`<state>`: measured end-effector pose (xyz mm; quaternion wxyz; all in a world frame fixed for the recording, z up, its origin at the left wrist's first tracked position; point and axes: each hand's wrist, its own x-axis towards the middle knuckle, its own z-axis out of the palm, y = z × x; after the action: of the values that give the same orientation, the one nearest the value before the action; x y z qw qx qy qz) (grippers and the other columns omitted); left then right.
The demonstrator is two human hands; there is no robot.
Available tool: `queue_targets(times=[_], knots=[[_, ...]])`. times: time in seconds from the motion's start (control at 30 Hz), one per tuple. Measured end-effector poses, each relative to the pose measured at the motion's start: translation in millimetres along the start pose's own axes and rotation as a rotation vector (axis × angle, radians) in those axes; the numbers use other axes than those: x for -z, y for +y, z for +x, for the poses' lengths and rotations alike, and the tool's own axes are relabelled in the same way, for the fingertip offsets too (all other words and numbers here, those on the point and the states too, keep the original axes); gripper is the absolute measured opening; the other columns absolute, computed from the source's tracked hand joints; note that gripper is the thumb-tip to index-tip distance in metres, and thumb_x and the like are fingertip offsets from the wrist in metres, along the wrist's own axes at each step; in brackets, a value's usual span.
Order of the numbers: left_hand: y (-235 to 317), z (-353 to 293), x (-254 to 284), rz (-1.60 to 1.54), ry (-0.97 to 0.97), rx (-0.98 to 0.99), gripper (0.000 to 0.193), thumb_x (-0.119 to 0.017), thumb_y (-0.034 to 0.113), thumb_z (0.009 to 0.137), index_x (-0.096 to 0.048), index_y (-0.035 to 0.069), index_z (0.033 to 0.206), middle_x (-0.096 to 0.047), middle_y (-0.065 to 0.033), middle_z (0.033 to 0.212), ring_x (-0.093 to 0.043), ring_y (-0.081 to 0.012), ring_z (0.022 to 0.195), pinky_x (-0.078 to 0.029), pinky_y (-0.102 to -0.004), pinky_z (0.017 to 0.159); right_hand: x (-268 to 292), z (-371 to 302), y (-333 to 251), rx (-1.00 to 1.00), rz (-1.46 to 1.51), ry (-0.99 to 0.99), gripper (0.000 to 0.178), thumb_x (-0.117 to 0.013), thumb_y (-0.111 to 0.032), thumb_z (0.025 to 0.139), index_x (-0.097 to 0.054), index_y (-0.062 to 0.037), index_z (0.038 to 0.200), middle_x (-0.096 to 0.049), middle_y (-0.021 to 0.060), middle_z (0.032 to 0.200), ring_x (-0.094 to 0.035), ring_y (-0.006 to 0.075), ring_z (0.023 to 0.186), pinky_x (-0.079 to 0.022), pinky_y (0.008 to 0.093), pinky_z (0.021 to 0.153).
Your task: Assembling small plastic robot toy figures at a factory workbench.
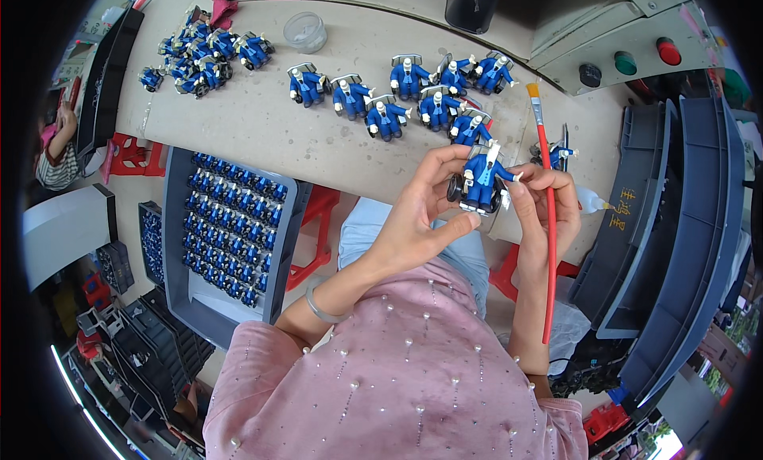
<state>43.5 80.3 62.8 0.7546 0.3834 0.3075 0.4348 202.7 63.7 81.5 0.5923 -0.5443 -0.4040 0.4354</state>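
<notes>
Near the bench's front edge, my left hand (425, 221) is closed around the side of a small toy figure (482, 182). It wears a blue suit and sits upright on a seat with black wheels. My right hand (544, 213) is closed too, its thumb and finger at the figure's outstretched arm. A long red-handled paintbrush (550, 269) is held in that same hand, tan bristles pointing away from me. Just beyond my hands lie several like figures (437, 108) in a loose group. Another figure (559, 156) stands partly hidden behind the brush.
A pile of figures (203, 58) and a clear round cup (305, 32) occupy the bench's (238, 118) far left. At lower left, a grey crate (214, 313) holds rows of figures. Stacked grey crates (636, 245) and a white squeeze bottle (590, 199) are at right.
</notes>
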Motion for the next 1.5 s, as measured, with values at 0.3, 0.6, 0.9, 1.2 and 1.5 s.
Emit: queue_targets(times=[0.3,0.6,0.9,1.2,1.5], knots=[[1,1,-1,-0.017,0.022,0.030,0.064,-0.070,0.001,0.079,-0.035,0.004,0.132,-0.049,-0.0105,0.122,-0.049,-0.0170,0.115,-0.040,-0.0329,0.100,2,-3,5,0.054,-0.057,0.001,0.019,-0.064,0.008,0.081,-0.052,-0.0018,0.092,-0.060,0.0126,0.095,-0.057,0.0153,0.092,-0.046,0.0291,0.085],[2,3,-1,0.007,0.016,-0.014,0.066,-0.074,0.002,0.076,-0.036,0.003,0.130,-0.050,-0.0106,0.120,-0.050,-0.0167,0.113,-0.042,-0.0328,0.099,1,-1,1,0.078,-0.026,0.006,0.021,-0.062,0.011,0.081,-0.049,-0.0021,0.092,-0.060,0.0132,0.095,-0.057,0.0152,0.092,-0.045,0.0292,0.085],[-3,3,1,-0.024,0.015,-0.032,0.067,-0.076,0.003,0.075,-0.037,0.003,0.129,-0.050,-0.0100,0.119,-0.049,-0.0170,0.114,-0.041,-0.0328,0.098,1,-1,3,0.060,-0.017,0.009,0.022,-0.062,0.011,0.081,-0.049,-0.0019,0.092,-0.060,0.0143,0.096,-0.058,0.0153,0.092,-0.046,0.0283,0.084],[-4,3,3,-0.349,-0.019,0.114,0.059,-0.066,0.014,0.086,-0.035,0.000,0.134,-0.050,-0.0125,0.123,-0.055,-0.0197,0.108,-0.050,-0.0368,0.090,2,1,4,-0.002,0.122,0.021,0.018,-0.058,0.008,0.083,-0.047,-0.0044,0.090,-0.060,0.0134,0.098,-0.057,0.0133,0.088,-0.046,0.0274,0.082],[-2,2,2,-0.087,-0.023,-0.052,0.055,-0.068,-0.001,0.081,-0.042,0.002,0.130,-0.047,-0.0115,0.124,-0.054,-0.0191,0.111,-0.051,-0.0359,0.093,9,6,13,-0.021,0.132,-0.059,0.014,-0.058,0.005,0.087,-0.049,-0.0048,0.092,-0.063,0.0172,0.107,-0.059,0.0156,0.099,-0.046,0.0288,0.088]])
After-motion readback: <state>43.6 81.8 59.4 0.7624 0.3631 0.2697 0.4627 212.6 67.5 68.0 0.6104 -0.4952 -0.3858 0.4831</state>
